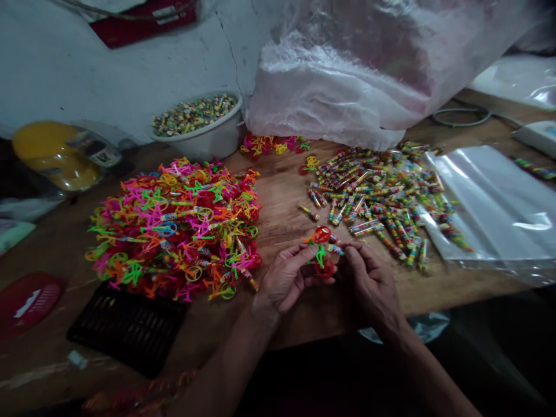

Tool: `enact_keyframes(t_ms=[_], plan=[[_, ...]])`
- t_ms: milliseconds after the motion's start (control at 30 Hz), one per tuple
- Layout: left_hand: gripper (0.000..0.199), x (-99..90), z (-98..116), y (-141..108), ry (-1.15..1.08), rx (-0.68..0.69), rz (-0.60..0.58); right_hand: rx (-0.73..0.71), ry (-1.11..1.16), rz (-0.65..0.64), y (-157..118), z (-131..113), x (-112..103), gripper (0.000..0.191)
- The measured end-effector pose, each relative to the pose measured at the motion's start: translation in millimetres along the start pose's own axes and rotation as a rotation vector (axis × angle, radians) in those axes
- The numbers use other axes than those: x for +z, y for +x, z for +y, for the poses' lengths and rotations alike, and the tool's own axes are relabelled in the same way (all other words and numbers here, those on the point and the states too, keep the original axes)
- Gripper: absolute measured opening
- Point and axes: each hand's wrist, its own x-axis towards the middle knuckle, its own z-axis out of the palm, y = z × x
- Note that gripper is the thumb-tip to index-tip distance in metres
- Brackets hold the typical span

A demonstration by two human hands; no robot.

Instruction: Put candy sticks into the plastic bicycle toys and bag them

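Near the table's front edge, my left hand is closed on a small plastic toy bicycle with red wheels and green and orange parts. My right hand pinches the end of a small clear tube of candy, which lies against the toy. Whether the tube is fixed to it I cannot tell. Left of my hands is a big pile of bright toy bicycles, several with candy tubes on them. Beyond my right hand lies a heap of loose candy tubes.
A white basin full of small tubes stands by the wall. Clear plastic bags lie at the right and a large one hangs at the back. A black slotted tray and a red lid-like object are front left.
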Motion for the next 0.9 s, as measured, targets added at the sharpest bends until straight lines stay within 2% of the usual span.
enact_keyframes(t_ms=[133, 433, 600, 733, 833, 900], plan=[[0.016, -1.5, -3.0, -0.9, 0.021, -0.008, -0.023, 0.038, 0.019, -0.001, 0.2, -1.9, 0.2, 0.036], [0.022, 0.2, -6.2, 2.4, 0.082, 0.016, -0.09, -0.096, -0.174, 0.021, 0.1, -2.1, -6.6, 0.03], [0.022, 0.3, -7.3, 4.2, 0.11, 0.002, -0.028, -0.149, -0.242, -0.044, 2.6, 1.5, -9.8, 0.027], [0.024, 5.0, -7.4, 3.7, 0.125, 0.039, 0.028, -0.063, -0.141, -0.139, 6.8, 2.4, -15.3, 0.029], [0.024, 7.7, -8.3, 5.0, 0.126, 0.024, 0.003, 0.039, -0.042, -0.199, 9.0, 3.6, -19.0, 0.03], [0.024, 8.5, -9.7, 6.6, 0.107, -0.002, -0.005, 0.056, -0.02, -0.191, 9.0, 4.9, -19.8, 0.029]])
